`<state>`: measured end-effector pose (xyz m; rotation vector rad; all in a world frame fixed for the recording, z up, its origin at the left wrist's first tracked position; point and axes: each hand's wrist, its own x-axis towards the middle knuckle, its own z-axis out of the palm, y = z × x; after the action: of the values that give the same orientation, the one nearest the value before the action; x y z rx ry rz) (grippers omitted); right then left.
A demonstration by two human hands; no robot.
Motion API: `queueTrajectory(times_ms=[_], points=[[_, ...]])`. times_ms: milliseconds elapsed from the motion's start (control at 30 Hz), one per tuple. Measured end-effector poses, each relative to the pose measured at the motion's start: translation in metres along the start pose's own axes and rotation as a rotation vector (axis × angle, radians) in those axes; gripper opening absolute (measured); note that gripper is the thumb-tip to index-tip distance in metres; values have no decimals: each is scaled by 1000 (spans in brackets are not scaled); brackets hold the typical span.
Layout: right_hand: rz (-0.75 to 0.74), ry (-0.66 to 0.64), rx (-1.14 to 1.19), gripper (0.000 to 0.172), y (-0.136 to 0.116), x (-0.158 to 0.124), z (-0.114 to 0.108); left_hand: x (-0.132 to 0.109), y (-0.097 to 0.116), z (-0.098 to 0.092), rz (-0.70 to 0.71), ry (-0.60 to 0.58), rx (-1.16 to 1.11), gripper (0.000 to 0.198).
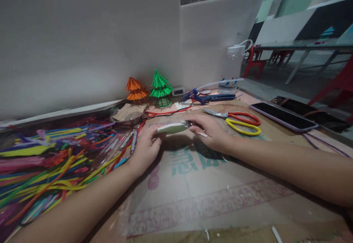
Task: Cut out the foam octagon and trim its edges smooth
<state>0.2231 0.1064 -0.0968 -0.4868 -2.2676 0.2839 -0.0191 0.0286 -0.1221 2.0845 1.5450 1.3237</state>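
Both my hands hold a flat, pale green and white piece (173,128) a little above the cardboard-covered table (193,191). My left hand (146,147) grips its left end with curled fingers. My right hand (211,131) pinches its right end from the other side. Scissors with red and yellow handles (239,121) lie just right of my right hand. A heap of coloured pipe cleaners (46,162) spreads out left of my left hand.
An orange paper tree (135,89) and a green paper tree (160,85) stand by the grey partition. A blue glue gun (194,96), a clear plastic jar (233,66) and two phones (284,116) lie further right. Red chairs and tables stand beyond.
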Motion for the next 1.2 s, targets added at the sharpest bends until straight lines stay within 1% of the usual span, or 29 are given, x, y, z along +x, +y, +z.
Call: queueTrajectory(times_ms=[100, 233, 467, 700, 833, 1033, 1200], points=[[-53, -33, -15, 36, -2, -2, 1, 1, 2, -2, 59, -9, 52, 24], [-53, -60, -25, 34, -2, -3, 2, 2, 6, -3, 99, -10, 98, 24], [-78, -71, -33, 35, -2, -2, 2, 1, 6, -5, 120, -12, 131, 27], [-100, -61, -4, 28, -3, -2, 1, -1, 9, -5, 142, -25, 126, 29], [-125, -60, -6, 28, -6, -2, -1, -1, 9, -4, 163, -24, 134, 30], [-130, -40, -7, 34, -7, -2, 0, 0, 10, -2, 130, -31, 112, 26], [-57, -18, -4, 34, 2, -3, 3, 1, 6, -3, 108, 10, 120, 24]])
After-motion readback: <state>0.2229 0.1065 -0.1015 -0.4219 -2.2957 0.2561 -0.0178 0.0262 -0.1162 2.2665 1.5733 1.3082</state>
